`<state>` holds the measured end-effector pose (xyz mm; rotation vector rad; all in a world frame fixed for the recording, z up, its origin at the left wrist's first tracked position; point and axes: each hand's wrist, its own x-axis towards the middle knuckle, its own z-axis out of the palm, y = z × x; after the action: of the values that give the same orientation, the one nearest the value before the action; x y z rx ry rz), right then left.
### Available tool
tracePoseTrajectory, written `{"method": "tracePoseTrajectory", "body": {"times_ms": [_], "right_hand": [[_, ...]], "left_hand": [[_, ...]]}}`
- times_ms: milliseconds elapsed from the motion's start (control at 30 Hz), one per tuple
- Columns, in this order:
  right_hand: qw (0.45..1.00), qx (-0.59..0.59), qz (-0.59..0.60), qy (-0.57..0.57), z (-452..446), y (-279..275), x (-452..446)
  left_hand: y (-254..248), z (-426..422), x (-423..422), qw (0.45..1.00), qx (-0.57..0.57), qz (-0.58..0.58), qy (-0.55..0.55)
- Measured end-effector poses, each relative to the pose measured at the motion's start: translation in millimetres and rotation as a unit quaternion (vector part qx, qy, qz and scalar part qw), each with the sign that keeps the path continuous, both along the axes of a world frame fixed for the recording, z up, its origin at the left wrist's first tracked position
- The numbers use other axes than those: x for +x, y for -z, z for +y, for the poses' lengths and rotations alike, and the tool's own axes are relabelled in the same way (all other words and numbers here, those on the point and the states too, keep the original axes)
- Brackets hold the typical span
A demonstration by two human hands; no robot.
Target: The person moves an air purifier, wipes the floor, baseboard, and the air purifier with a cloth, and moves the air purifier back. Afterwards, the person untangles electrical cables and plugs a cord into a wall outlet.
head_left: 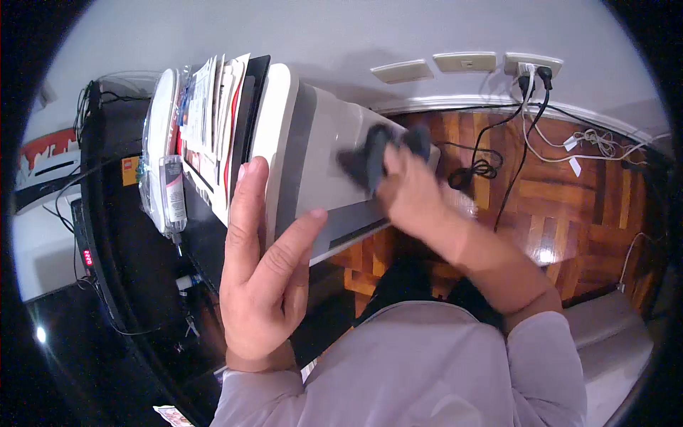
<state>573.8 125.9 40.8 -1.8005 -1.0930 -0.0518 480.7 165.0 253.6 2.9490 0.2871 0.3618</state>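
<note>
My right hand (413,188) grips a dark grey cloth (377,156), both smeared by motion. The cloth lies against the pale side of a large white and grey appliance (320,135), whose exact kind I cannot make out. My left hand (263,285) is raised with fingers spread and nothing held. Its fingers overlap the near edge of the appliance; whether they touch it is unclear. Papers and folders (217,121) stand upright along the appliance's left side. Beside them is a plastic-wrapped white item (163,142) with a small labelled tube (173,188).
Wall sockets (533,65) hold plugs with black and white cables trailing over the parquet floor (548,185). A coiled black cord (484,169) lies right of the appliance. A black shelf unit (114,235) stands on the left, and a grey upholstered seat (605,327) at lower right.
</note>
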Motion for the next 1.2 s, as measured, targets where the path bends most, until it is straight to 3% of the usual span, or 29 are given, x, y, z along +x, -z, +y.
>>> {"method": "tracePoseTrajectory", "body": {"times_ms": [33, 100, 133, 200, 267, 333, 367, 433, 500, 600, 667, 700, 733, 767, 800, 833, 867, 900, 967, 1033, 1100, 1167, 1200], "right_hand": [[0.994, 0.061, -0.058, -0.065, -4.3, 0.8, -9.4], [0.996, 0.062, -0.052, -0.041, -1.4, 4.2, -9.5], [0.999, -0.003, 0.04, 0.021, 6.0, 7.4, 1.8], [0.983, -0.15, 0.077, 0.074, 10.5, -0.7, 25.6], [0.979, -0.142, 0.126, 0.079, 9.8, 6.2, 22.6], [0.952, -0.138, 0.259, 0.089, 11.6, 23.9, 8.6], [0.952, -0.14, 0.257, 0.094, 8.7, 32.0, 3.9], [0.968, 0.063, 0.232, 0.073, -1.7, 37.1, -2.3], [0.966, 0.151, 0.209, 0.022, -4.7, 9.3, -19.3], [0.991, 0.053, 0.112, -0.054, 8.5, -9.2, -34.9], [0.985, 0.158, 0.06, 0.021, 19.9, -4.0, -34.1], [0.985, 0.158, 0.059, 0.024, 22.3, 0.7, -30.0], [0.99, -0.129, 0.042, -0.032, 22.3, 7.0, -25.3], [0.91, -0.405, 0.024, -0.086, 20.1, 13.8, -25.0], [0.909, -0.408, 0.023, -0.083, 18.5, 30.0, -28.8], [0.969, -0.149, 0.197, 0.01, 18.6, 53.1, -33.3], [0.923, 0.128, 0.348, 0.101, 18.8, 64.6, -36.1], [0.924, 0.128, 0.345, 0.104, 15.5, 52.7, -34.4], [0.941, 0.204, 0.269, 0.038, 5.9, 4.0, -27.4], [0.955, 0.226, 0.189, 0.047, 15.1, -25.2, -17.1], [0.976, 0.137, 0.087, 0.147, 40.8, 8.5, -11.3], [0.922, 0.142, 0.285, 0.219, 66.3, 67.8, -3.0], [0.962, 0.039, 0.193, 0.191, 61.6, 99.2, 3.6]], "left_hand": [[0.4, -0.3, 0.3, 1.0, -0.005, -0.001, -0.001], [2.6, -1.7, 1.3, 1.0, -0.006, -0.01, 0.002], [2.6, -2.6, 0.3, 1.0, -0.007, -0.023, 0.002], [-0.6, -3.1, -0.3, 1.0, 0.008, -0.014, 0.0], [-3.5, -1.3, -1.9, 1.0, 0.026, -0.005, 0.002], [-5.6, 2.4, -8.8, 0.997, 0.033, -0.073, 0.023], [-3.9, 1.2, -16.0, 0.989, 0.047, -0.139, 0.035], [3.8, -3.3, -28.7, 0.942, -0.03, -0.312, 0.125], [9.9, -2.4, -53.8, 0.902, -0.066, -0.356, 0.236], [26.0, -3.7, -86.3, 0.898, -0.202, -0.195, 0.34], [31.1, -3.4, -87.7, 0.913, -0.219, -0.075, 0.336], [33.7, 1.7, -90.2, 0.907, -0.245, -0.004, 0.342], [40.3, 3.9, -92.8, 0.905, -0.259, 0.017, 0.338], [48.3, 6.1, -99.1, 0.903, -0.262, 0.017, 0.34], [58.0, 8.4, -106.6, 0.91, -0.299, 0.046, 0.284], [66.9, 10.6, -111.3, 0.912, -0.333, 0.073, 0.228], [73.0, 11.9, -113.4, 0.919, -0.336, 0.084, 0.186], [79.1, 14.2, -117.4, 0.919, -0.336, 0.081, 0.189], [89.9, 17.2, -127.9, 0.921, -0.357, 0.146, 0.046], [98.1, 18.0, -134.5, 0.915, -0.374, 0.151, 0.016], [105.3, 22.3, -143.4, 0.908, -0.394, 0.146, -0.004], [110.8, 27.6, -152.1, 0.905, -0.403, 0.135, -0.003], [112.7, 31.4, -156.4, 0.903, -0.411, 0.128, -0.008]]}}
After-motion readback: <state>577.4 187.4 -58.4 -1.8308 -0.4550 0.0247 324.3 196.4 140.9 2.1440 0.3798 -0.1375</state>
